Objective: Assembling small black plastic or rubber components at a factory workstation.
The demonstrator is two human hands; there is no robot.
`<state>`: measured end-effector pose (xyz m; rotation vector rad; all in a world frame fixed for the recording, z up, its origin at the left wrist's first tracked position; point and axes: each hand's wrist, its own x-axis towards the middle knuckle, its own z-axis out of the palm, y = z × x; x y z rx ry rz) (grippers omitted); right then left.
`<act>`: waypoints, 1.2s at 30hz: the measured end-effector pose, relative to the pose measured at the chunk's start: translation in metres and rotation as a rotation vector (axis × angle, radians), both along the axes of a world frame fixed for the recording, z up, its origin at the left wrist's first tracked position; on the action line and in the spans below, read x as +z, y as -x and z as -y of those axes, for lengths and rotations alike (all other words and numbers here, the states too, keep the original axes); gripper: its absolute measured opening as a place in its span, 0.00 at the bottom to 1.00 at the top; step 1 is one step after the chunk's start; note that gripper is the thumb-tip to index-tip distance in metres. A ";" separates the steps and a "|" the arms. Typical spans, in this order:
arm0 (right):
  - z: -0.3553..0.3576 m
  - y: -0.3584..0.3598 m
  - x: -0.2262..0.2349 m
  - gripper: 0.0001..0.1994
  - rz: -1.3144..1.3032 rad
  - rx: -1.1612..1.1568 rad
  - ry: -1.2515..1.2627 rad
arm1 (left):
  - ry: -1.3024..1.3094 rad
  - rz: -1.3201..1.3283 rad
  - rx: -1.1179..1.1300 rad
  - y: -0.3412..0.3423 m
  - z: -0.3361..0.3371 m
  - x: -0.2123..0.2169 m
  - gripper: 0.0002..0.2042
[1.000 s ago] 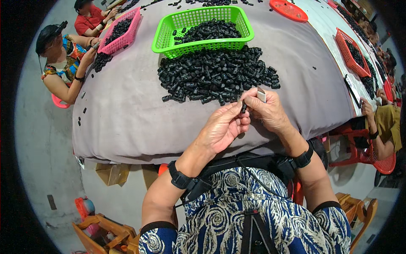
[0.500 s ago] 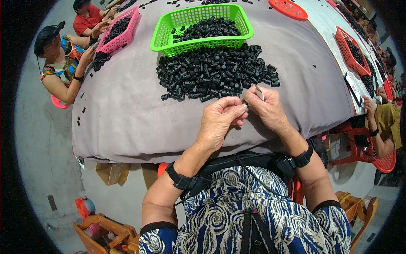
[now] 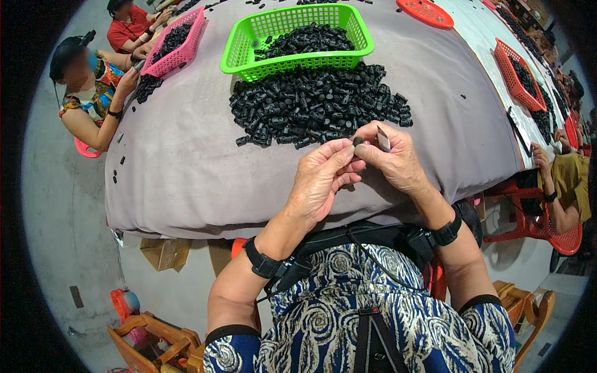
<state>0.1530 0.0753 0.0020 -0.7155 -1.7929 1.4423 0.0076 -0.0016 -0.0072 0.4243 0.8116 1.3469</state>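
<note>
A small black cylindrical plastic part (image 3: 357,142) sits between the fingertips of both hands, just in front of a heap of similar parts. My left hand (image 3: 320,179) pinches it with thumb and index finger, the other fingers curled. My right hand (image 3: 397,160) meets it from the other side, thumb against it. A short flat metal blade (image 3: 384,139) sticks up from the right hand's grip, its lower end hidden by the fingers. The heap of black parts (image 3: 311,109) lies on the grey cloth, touching the front of a green basket (image 3: 244,36) partly filled with the same parts.
The grey cloth (image 3: 186,180) covers the table up to its near edge. A pink basket (image 3: 190,51) by two people is at the left. At the right stand an orange-red basket (image 3: 516,90) and another person's arm (image 3: 563,214). A red tray (image 3: 429,15) lies at the back.
Both hands have risen slightly, and the black part now shows more clearly between the fingertips. The blade has tilted a little. At the left, a neighbour's hands have shifted.
</note>
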 end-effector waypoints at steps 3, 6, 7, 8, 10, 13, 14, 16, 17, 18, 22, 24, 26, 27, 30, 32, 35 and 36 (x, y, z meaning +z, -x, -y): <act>0.000 -0.001 -0.001 0.05 -0.020 0.009 0.003 | 0.001 -0.016 -0.009 -0.001 0.000 0.001 0.10; 0.001 -0.001 0.002 0.05 -0.066 0.031 0.115 | 0.002 0.033 -0.043 0.001 -0.001 -0.002 0.09; 0.001 -0.002 0.005 0.05 -0.042 0.030 0.151 | 0.005 0.086 -0.073 0.002 -0.001 -0.004 0.09; 0.001 -0.003 0.006 0.05 -0.017 0.029 0.187 | 0.005 0.086 -0.072 0.002 -0.001 -0.004 0.09; 0.001 -0.003 0.004 0.05 -0.014 0.021 0.175 | 0.002 0.145 -0.092 0.002 -0.001 -0.005 0.10; 0.001 -0.002 0.002 0.06 -0.021 0.013 0.151 | 0.002 0.191 -0.092 0.002 -0.002 -0.006 0.10; 0.001 -0.001 0.001 0.06 -0.031 0.014 0.140 | 0.002 0.191 -0.093 0.001 -0.002 -0.005 0.10; 0.001 -0.002 0.001 0.06 -0.033 0.014 0.141 | 0.018 0.104 -0.084 0.001 -0.002 -0.002 0.10; 0.001 -0.002 0.001 0.06 -0.035 0.014 0.141 | 0.019 0.104 -0.085 0.001 -0.002 -0.002 0.10; 0.001 -0.002 0.002 0.06 -0.034 0.015 0.142 | 0.023 0.090 -0.092 0.002 -0.002 -0.003 0.10; 0.001 -0.002 0.003 0.06 -0.048 0.012 0.175 | 0.009 0.126 -0.077 0.001 -0.002 -0.002 0.10; -0.001 -0.002 0.001 0.07 -0.070 -0.005 0.142 | -0.005 0.148 -0.072 0.002 -0.002 -0.001 0.10; -0.003 -0.006 0.001 0.09 0.031 -0.010 -0.126 | -0.019 0.168 -0.067 0.003 -0.002 0.000 0.09; -0.004 -0.007 0.000 0.09 0.030 -0.009 -0.127 | -0.018 0.188 -0.057 0.003 -0.002 0.001 0.08; -0.003 -0.007 0.001 0.10 0.121 0.007 -0.339 | -0.019 0.203 -0.051 0.002 -0.001 0.003 0.08; 0.000 -0.005 0.004 0.09 0.120 0.032 -0.328 | -0.020 0.199 -0.055 0.002 -0.001 0.002 0.08; -0.002 -0.006 0.004 0.08 0.203 0.030 -0.416 | -0.021 0.196 -0.052 0.003 -0.001 0.000 0.08; -0.001 -0.005 0.005 0.08 0.204 0.030 -0.415 | -0.019 0.195 -0.049 0.003 -0.002 -0.003 0.08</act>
